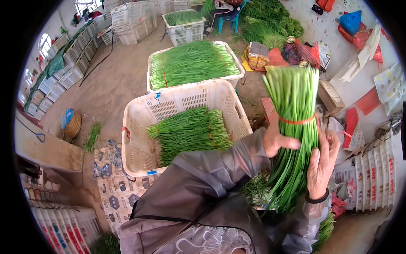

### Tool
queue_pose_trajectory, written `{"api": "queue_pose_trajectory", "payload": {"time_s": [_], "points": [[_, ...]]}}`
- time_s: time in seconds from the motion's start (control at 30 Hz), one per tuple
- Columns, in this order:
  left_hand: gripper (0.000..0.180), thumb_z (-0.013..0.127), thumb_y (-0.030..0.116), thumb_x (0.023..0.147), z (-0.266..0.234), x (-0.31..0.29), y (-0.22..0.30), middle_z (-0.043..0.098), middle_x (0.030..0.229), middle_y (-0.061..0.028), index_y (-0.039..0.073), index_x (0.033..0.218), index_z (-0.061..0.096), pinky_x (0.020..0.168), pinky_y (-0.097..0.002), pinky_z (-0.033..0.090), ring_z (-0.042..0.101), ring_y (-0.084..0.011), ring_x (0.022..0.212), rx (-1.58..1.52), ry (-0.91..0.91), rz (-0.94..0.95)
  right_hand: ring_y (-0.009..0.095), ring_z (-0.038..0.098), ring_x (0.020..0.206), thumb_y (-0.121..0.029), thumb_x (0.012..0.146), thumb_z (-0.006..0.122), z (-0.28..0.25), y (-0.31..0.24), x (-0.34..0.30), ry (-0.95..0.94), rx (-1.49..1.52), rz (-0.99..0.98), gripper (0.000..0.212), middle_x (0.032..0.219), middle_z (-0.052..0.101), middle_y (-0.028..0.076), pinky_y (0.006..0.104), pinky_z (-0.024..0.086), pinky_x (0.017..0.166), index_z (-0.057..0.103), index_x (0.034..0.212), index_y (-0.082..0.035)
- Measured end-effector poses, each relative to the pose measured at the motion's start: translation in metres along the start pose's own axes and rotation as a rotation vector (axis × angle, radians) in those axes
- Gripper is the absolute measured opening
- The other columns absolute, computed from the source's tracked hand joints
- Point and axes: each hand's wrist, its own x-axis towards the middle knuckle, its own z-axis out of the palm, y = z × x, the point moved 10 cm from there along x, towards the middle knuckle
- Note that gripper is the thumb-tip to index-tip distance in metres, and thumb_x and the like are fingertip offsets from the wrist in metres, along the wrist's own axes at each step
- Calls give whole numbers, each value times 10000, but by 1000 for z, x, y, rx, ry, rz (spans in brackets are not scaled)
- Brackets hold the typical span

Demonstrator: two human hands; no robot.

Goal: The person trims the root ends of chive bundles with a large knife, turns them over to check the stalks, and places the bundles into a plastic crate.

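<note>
Best kept upright, the banded green stalk bundle point(292, 127), clasped by left hand point(277, 139) and right hand point(321, 165) on both sides.

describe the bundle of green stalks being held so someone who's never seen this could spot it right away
Start at the nearest white plastic crate, then look right. There the left hand and right hand hold a bundle of green stalks upright between them. Unlike the bundles lying flat in the crates, it stands on end, with an orange band around it.
</note>
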Motion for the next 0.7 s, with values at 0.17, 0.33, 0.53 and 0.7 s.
{"api": "queue_pose_trajectory", "payload": {"time_s": [0.17, 0.33, 0.53, 0.7], "points": [[622, 733, 62, 699, -43, 21, 91, 645, 1125, -117, -15, 1280, 526, 918, -367, 515, 634, -213, 1034, 56, 116, 65, 383, 526, 1249, -567, 686, 797, 45, -42, 32, -14, 272, -188, 1075, 1349, 514, 236, 426, 422, 1040, 327, 1451, 25], [576, 614, 70, 780, -107, -13, 163, 609, 1203, -191, -26, 1329, 469, 968, -432, 510, 623, -303, 1107, 12, 283, 220, 377, 586, 1147, -125, 622, 855, 107, -73, 60, -17, 288, -239, 912, 1242, 581, 218, 413, 479, 970, 398, 1404, -19], [527, 604, 204, 824, -244, -103, 160, 629, 1203, -190, 1, 1300, 507, 974, -471, 505, 626, -330, 1094, -167, 621, 253, 385, 637, 895, -168, 687, 796, 200, -78, 71, -270, 95, -301, 703, 967, 636, 176, 463, 516, 781, 473, 1303, -67], [464, 593, 309, 849, -369, -209, 113, 653, 1188, -146, 54, 1237, 595, 990, -538, 472, 616, -347, 1089, -204, 1097, 105, 389, 655, 822, -179, 710, 760, 287, -82, 65, -473, 36, -346, 548, 957, 649, 188, 475, 524, 722, 504, 1174, -41]]}}
